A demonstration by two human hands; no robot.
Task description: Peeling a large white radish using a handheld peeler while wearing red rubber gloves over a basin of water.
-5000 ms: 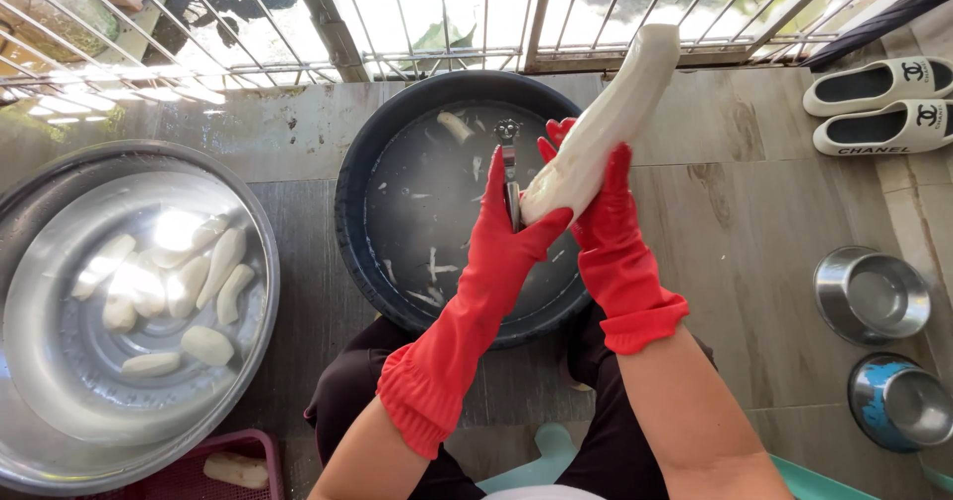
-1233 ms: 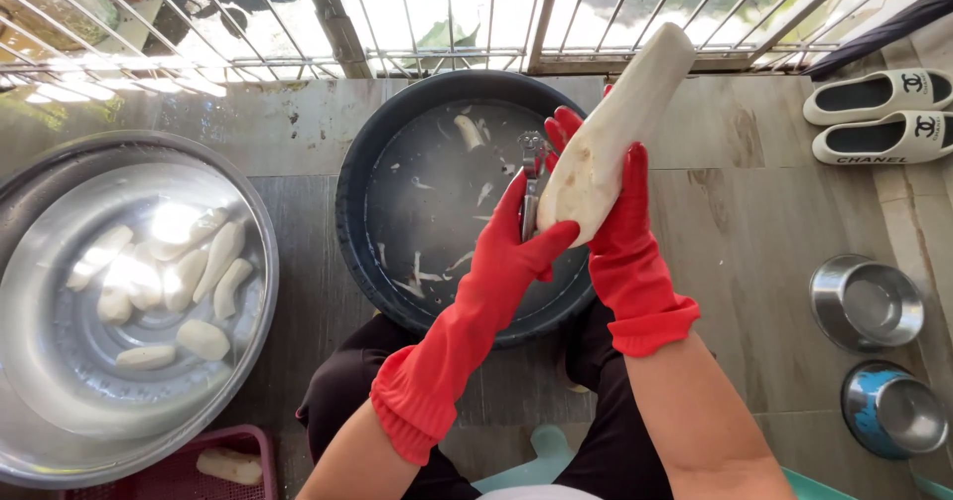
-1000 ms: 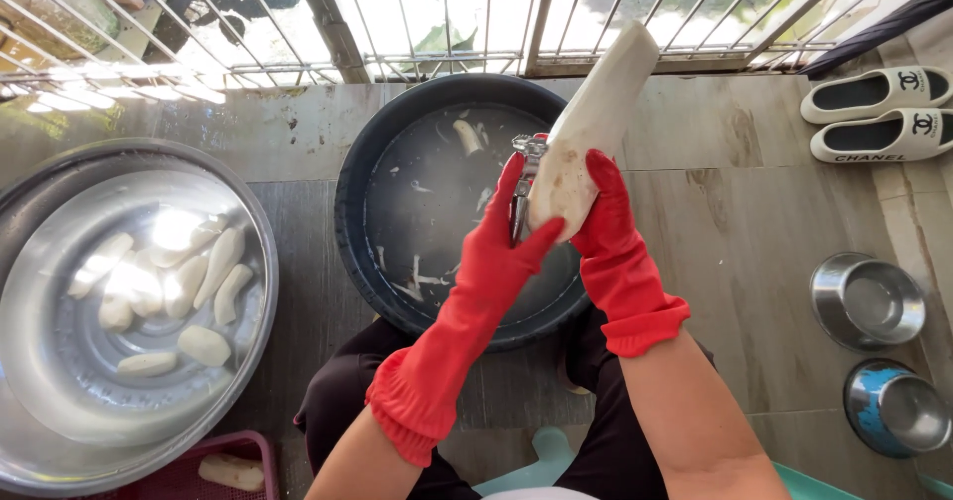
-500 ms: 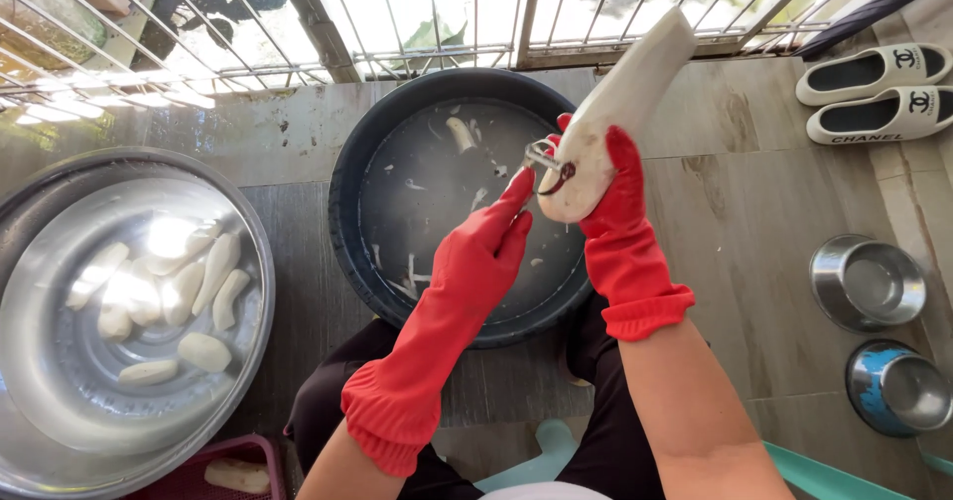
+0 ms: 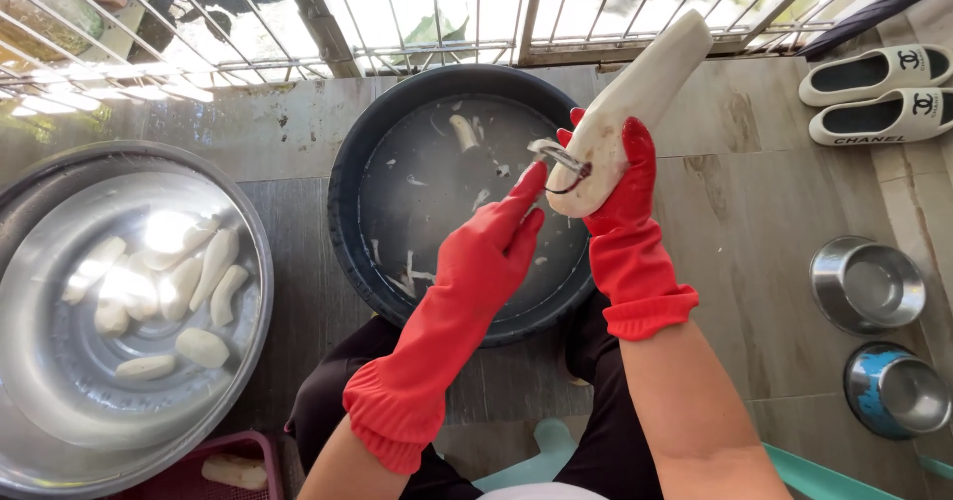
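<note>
Right hand (image 5: 617, 187) in a red glove is wrapped tight around the lower end of a long white peeled root (image 5: 635, 103), holding it tilted up over the dark basin (image 5: 349, 222). Left hand (image 5: 493, 252), also gloved, is closed on a metal peeler (image 5: 556, 157), its blade touching the root's bottom end. White peel scraps float in the basin's water. Off to the left, a big steel bowl (image 5: 40, 421) holds peeled pieces (image 5: 204, 346) in water. Two small steel bowls (image 5: 869, 284) sit well apart on the right, white slippers (image 5: 874, 98) beyond.
</note>
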